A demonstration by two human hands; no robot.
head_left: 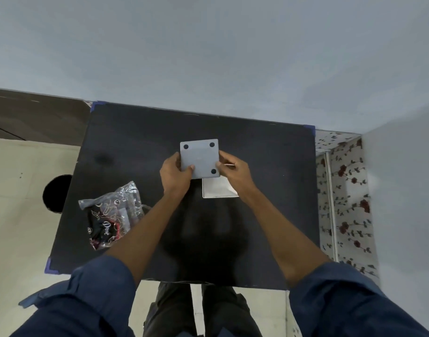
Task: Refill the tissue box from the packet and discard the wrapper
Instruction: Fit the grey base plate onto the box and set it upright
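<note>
I hold a grey square tissue box point(199, 158) over the middle of the black table point(269, 166), its underside with black round feet turned up toward me. My left hand point(175, 176) grips its left edge and my right hand point(235, 173) grips its right edge. Just below the box, partly under my right hand, a white square stack or panel point(218, 189) lies on the table; I cannot tell which. The black, crinkled plastic tissue packet point(111, 214) with white script lies at the table's left front, apart from both hands.
The table stands against a pale grey wall point(208, 57). A black round shape point(55, 193) sits on the cream floor to the table's left. A floral curtain point(345, 198) hangs to the right, next to a wall corner.
</note>
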